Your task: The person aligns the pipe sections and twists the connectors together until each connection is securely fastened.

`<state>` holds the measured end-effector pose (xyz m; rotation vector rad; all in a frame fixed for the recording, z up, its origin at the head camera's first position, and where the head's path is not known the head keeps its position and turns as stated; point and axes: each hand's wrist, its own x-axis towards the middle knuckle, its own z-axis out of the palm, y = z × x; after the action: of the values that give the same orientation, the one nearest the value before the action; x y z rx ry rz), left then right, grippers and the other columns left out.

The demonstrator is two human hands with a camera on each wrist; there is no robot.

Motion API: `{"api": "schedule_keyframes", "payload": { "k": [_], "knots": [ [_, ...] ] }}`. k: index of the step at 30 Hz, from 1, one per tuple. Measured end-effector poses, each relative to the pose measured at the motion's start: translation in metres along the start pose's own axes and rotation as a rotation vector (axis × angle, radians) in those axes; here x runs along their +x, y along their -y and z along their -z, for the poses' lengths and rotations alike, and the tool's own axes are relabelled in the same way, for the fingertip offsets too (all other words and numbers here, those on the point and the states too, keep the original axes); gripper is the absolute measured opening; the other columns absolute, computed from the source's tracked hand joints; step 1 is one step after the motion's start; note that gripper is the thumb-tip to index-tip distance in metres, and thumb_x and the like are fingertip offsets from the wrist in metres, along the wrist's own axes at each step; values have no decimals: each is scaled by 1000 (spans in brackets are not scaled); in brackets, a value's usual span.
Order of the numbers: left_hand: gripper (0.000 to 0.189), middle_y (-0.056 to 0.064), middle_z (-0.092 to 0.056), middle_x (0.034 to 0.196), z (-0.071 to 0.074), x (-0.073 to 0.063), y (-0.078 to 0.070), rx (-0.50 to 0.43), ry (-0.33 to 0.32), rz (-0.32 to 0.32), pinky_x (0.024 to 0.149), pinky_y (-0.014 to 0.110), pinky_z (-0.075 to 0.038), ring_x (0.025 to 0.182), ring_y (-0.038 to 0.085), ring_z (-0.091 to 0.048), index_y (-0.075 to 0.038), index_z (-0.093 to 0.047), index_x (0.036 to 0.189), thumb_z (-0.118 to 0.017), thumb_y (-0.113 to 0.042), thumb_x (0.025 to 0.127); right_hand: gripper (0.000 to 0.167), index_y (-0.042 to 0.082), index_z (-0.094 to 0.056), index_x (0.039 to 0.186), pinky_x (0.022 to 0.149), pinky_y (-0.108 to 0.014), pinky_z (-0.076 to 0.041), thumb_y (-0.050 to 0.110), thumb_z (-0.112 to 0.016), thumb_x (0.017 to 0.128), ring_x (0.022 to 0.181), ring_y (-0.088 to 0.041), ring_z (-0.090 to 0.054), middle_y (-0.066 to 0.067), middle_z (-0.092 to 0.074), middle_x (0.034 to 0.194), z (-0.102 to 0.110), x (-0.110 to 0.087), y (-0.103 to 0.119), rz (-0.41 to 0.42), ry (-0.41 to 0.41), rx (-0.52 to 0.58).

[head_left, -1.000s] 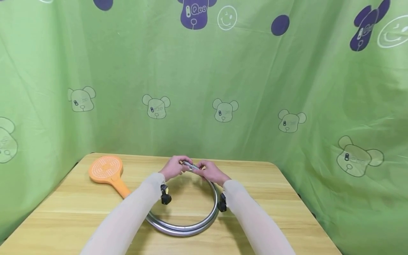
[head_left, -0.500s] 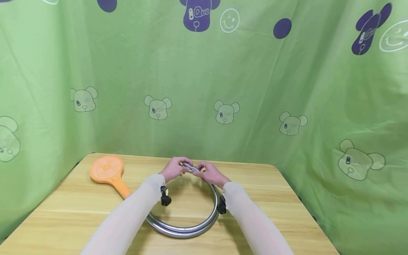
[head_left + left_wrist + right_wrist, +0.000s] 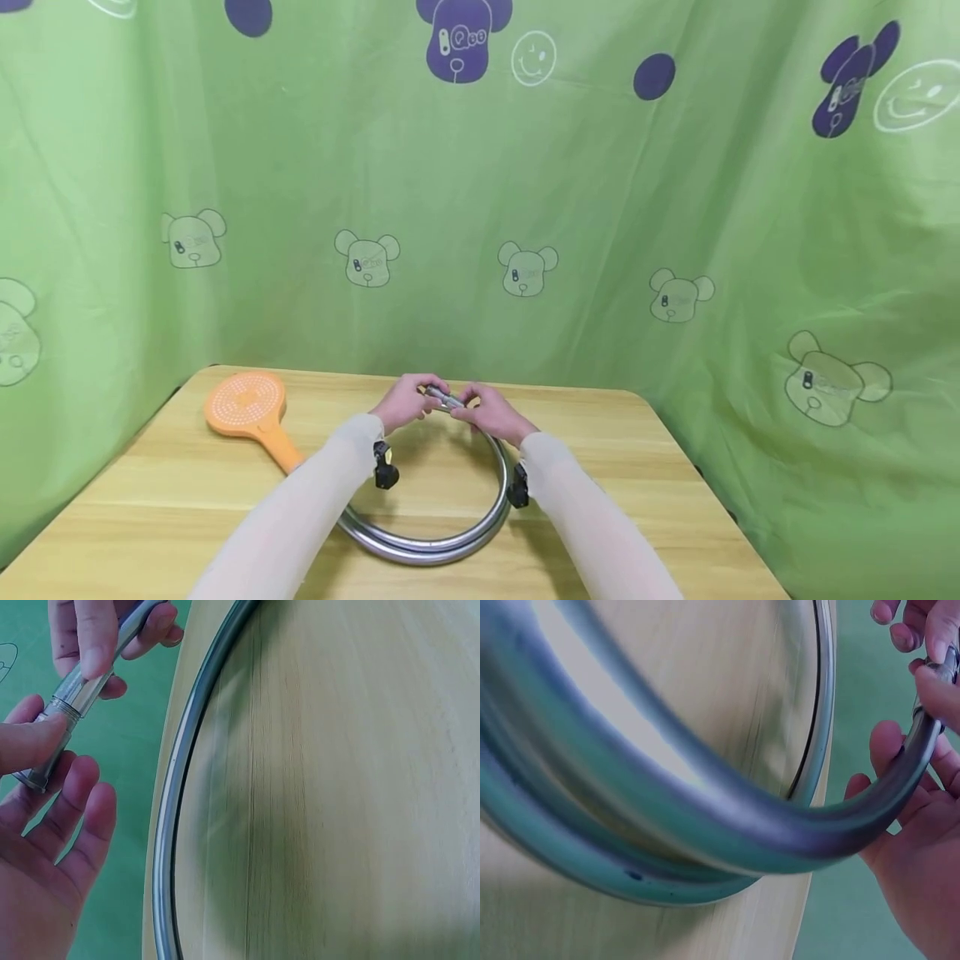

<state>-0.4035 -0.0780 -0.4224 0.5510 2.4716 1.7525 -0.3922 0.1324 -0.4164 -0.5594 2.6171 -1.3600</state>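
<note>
A silver shower hose (image 3: 429, 552) lies coiled on the table, and its end rises to my two hands near the far edge. Between thumb and fingers my left hand (image 3: 401, 405) pinches a small cylindrical metal fitting (image 3: 35, 777) with a flanged end. My right hand (image 3: 497, 415) grips the hose end around its shiny connector nut (image 3: 84, 691). Nut and fitting meet in line, with a little thread showing at the joint. The left hand's other fingers are spread apart. An orange shower head (image 3: 245, 404) lies left of my left arm, its handle running under the sleeve.
The wooden table (image 3: 615, 483) extends to both sides and in front of the coil. A green curtain (image 3: 450, 183) with bear prints hangs closely behind it and along the sides. A black wrist camera (image 3: 386, 467) hangs under each sleeve.
Both hands keep hold of the fitting and the hose end, with only slight finger movement. The head view shifts a little. The coil and shower head stay in place.
</note>
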Motion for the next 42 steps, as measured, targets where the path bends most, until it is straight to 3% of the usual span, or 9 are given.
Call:
{"api": "schedule_keyframes", "payload": {
  "k": [4,11,15,20,26,30,35,42],
  "knots": [
    [29,8,-69,96,1,0,-2,-4,-5,-2,62,29,-52,73,19,-58,-2,-70,116,-65,4,88,24,6,-60,108,54,-25,-43,23,-70,95,66,-29,-62,-19,-66,104,0,0,4,-17,-8,-12],
    [26,7,-69,96,2,-1,-3,-6,-7,15,62,27,-52,74,20,-59,-10,-73,110,-66,3,89,30,4,-69,107,62,-27,-43,33,-62,100,82,-42,-64,-10,-60,106,1,1,4,6,11,-66],
    [26,7,-69,96,4,-1,-4,3,-9,19,62,27,-52,76,22,-60,-10,-73,110,-67,3,88,35,6,-69,113,65,-31,-47,37,-60,101,82,-40,-64,-13,-62,108,1,2,3,0,9,-50],
    [27,8,-69,97,6,0,-3,12,-8,6,63,28,-53,77,25,-61,-9,-73,110,-67,3,87,32,11,-62,114,65,-39,-55,33,-72,94,76,-35,-65,-10,-63,113,0,3,2,-12,-37,9],
    [27,8,-70,97,5,2,-3,-14,4,-1,63,29,-53,76,24,-61,-11,-74,109,-67,3,87,27,8,-61,108,51,-24,-44,24,-75,91,60,-13,-53,-14,-63,102,-2,4,3,0,-42,-26],
    [27,8,-69,97,5,2,-2,-15,3,-4,63,28,-53,74,21,-59,-11,-74,108,-67,4,87,20,9,-65,102,53,-24,-44,26,-71,94,62,-22,-59,-12,-60,106,0,5,3,21,-22,-62],
    [28,8,-69,98,5,-1,-5,-7,0,11,63,28,-52,74,20,-58,-8,-72,112,-67,4,87,29,12,-73,106,62,-28,-48,38,-66,97,74,-36,-66,-10,-62,111,4,5,4,31,10,-79],
    [31,10,-69,98,5,2,-5,-17,-7,0,61,27,-51,73,21,-58,-9,-72,111,-64,6,85,25,13,-65,115,55,-24,-47,26,-71,94,66,-20,-58,-12,-62,111,3,4,5,15,3,-19]
  ]
}}
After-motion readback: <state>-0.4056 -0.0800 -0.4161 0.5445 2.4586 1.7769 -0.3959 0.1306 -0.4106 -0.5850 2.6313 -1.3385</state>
